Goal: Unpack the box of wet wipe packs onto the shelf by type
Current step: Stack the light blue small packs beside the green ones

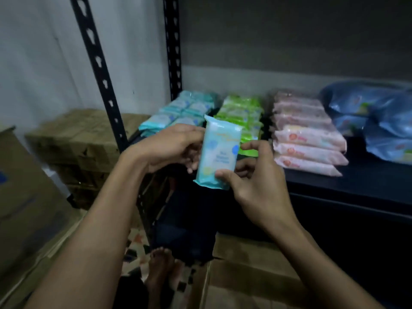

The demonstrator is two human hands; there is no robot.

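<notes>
I hold a light teal wet wipe pack upright in front of the shelf, with both hands on it. My left hand grips its left edge from behind. My right hand pinches its lower right corner with the thumb in front. On the black shelf lie sorted piles: teal packs at the left, green packs beside them, pink packs further right, and blue packs at the far right. The open cardboard box sits on the floor below my hands.
Black perforated shelf uprights stand at the left. Stacked cardboard cartons sit behind them, and a larger carton stands at the far left. My bare foot rests on the patterned floor beside the box.
</notes>
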